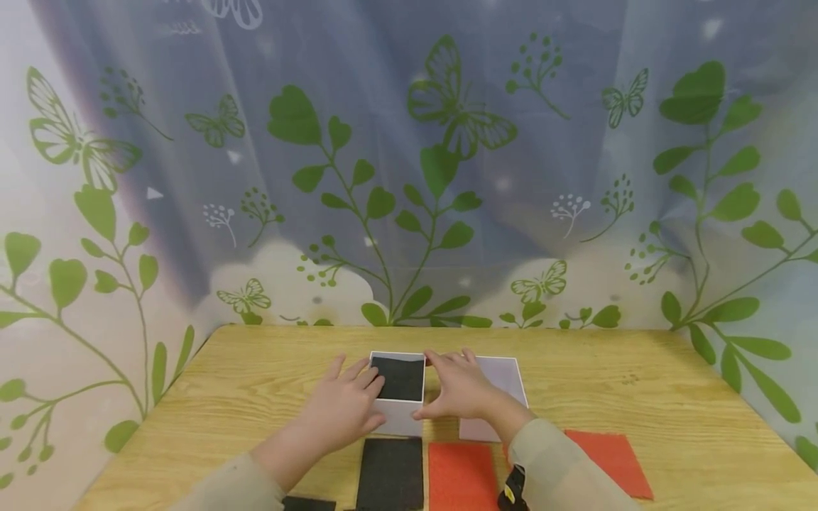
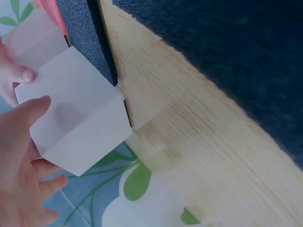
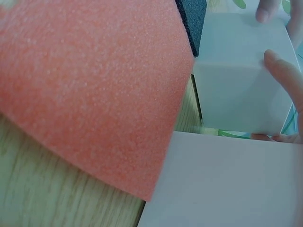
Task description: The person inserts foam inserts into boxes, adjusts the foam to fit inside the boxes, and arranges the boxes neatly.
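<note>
A white open-topped box (image 1: pixel 397 417) stands near the middle of the table, with a black foam sheet (image 1: pixel 401 380) inside it. My left hand (image 1: pixel 341 401) reaches over the box's left side, its fingers loosely extended onto the black sheet. In the left wrist view, the left thumb (image 2: pixel 35 109) lies over the box's outer wall. My right hand (image 1: pixel 463 387) spans the box's right side, thumb at the front corner and fingertips at the back corner. Behind the right hand, a second white box (image 1: pixel 508 376) sits partly hidden by that hand and forearm.
In front of the box lie a black foam sheet (image 1: pixel 390 472) and a red foam sheet (image 1: pixel 463 475), side by side. Another red sheet (image 1: pixel 610 461) rests farther right. A black piece (image 1: pixel 309 504) shows at the bottom edge. A patterned curtain (image 1: pixel 396 177) hangs behind the wooden table (image 1: pixel 268 376).
</note>
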`<act>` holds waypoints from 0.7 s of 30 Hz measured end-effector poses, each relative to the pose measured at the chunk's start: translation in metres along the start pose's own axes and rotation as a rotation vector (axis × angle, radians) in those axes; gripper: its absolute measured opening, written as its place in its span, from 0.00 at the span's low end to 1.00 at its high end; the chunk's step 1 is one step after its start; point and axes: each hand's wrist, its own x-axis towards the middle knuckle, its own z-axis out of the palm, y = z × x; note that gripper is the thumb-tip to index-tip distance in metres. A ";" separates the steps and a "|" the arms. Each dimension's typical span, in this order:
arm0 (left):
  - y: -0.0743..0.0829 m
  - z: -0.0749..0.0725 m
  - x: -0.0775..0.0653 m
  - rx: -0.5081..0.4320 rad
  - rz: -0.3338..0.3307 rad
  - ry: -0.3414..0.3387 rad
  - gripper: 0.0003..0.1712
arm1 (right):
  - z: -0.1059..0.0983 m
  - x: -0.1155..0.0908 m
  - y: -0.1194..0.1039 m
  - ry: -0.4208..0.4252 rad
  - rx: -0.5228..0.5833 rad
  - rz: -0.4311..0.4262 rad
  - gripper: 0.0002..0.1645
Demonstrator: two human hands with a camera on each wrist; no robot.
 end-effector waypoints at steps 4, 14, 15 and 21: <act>0.002 0.003 0.006 -0.003 -0.036 -0.052 0.38 | 0.000 0.000 0.001 0.002 0.003 -0.005 0.63; 0.006 0.003 0.015 -0.019 -0.119 -0.197 0.43 | 0.000 0.000 0.000 0.002 0.002 -0.017 0.63; 0.007 0.003 0.015 -0.023 -0.118 -0.195 0.42 | 0.000 0.000 0.000 0.005 0.001 -0.019 0.63; 0.010 0.004 0.018 -0.065 -0.081 -0.191 0.40 | 0.000 -0.001 0.002 0.015 -0.002 -0.024 0.63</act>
